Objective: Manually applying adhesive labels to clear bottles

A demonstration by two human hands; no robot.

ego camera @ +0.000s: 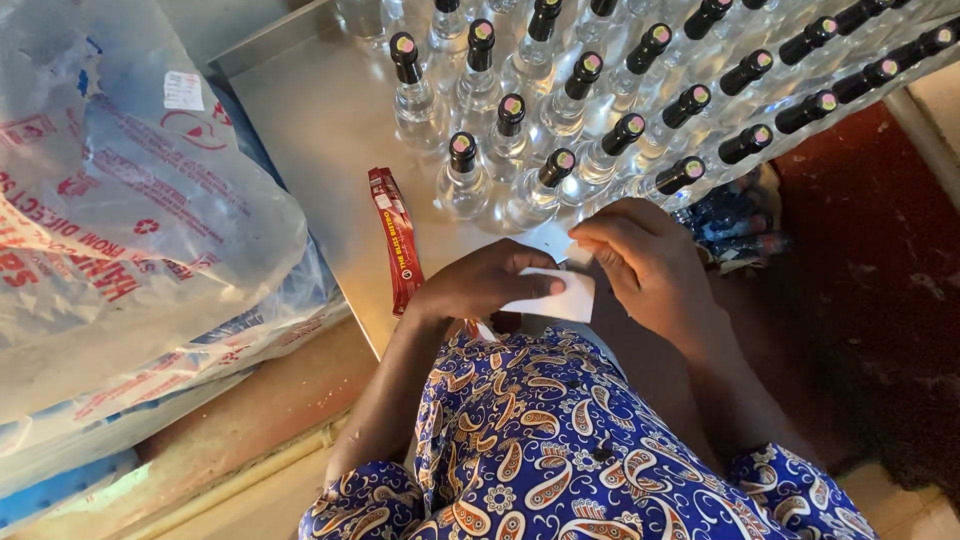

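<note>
Clear glass bottles [540,190] with black caps crowd the steel table [320,130]. Left hand [480,285] and right hand [650,265] each pinch the white paper label [560,298].

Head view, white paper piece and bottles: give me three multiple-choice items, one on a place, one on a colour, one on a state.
1. Where does the red packet lie?
A. On the metal table, left of the bottles
B. On the red floor
C. On top of the bottle caps

2. What colour are the caps of the clear bottles?
A. White
B. Black
C. Green

3. How is the white paper piece held?
A. It lies alone on the table
B. It is stuck on a bottle
C. Both hands pinch it

Answers:
1. A: it rests flat on the metal table beside the nearest bottles.
2. B: each cap is black, with a small coloured dot on top.
3. C: the left hand and the right hand grip it from either side above the lap.
</note>
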